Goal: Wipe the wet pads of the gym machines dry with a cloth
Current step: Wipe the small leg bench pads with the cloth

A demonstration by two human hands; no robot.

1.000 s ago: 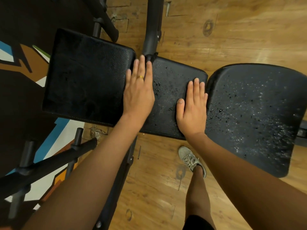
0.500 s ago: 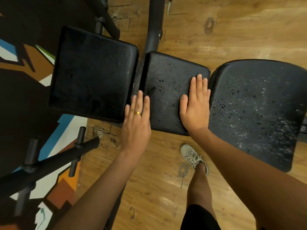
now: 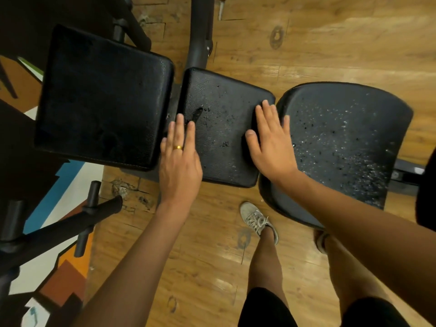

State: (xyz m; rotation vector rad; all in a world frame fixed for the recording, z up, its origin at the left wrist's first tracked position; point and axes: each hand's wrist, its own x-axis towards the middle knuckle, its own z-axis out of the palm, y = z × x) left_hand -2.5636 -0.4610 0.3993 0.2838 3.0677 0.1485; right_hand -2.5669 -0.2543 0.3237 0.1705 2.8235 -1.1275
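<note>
Three black pebbled pads (image 3: pixel 103 100); the right pad (image 3: pixel 342 142) is speckled with pale droplets. Gold ring (image 3: pixel 178 147), grey shoe (image 3: pixel 256 219), brown wood floor (image 3: pixel 330 43), black shorts (image 3: pixel 264 308).

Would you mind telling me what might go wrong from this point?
No cloth shows: the flat left hand and right hand may only smear droplets across the middle pad and seat. Water pushed off could drip onto the wood floor near the shoe, a slip risk.
</note>
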